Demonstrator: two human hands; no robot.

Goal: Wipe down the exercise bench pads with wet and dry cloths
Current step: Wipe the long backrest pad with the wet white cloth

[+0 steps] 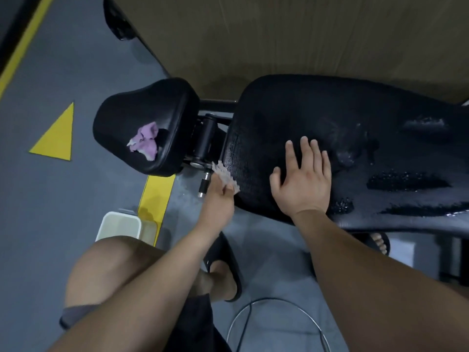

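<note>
bench pad (342, 110): right hand (303, 185) flat (left hand (217, 200) grips cloth (225, 174))

Dim, flat indoor light seen through a wide-angle lens.

Soft, even light leaves only weak shadows on the grey floor (50, 199). Wet streaks on the long black textured back pad (406, 180) catch small glints. The pale crumpled cloth (224, 175) pinched in the left hand (218, 199) is smeared by motion blur. Straight edges bow toward the frame borders, and the near forearms (380, 288) look soft and oversized.
</note>
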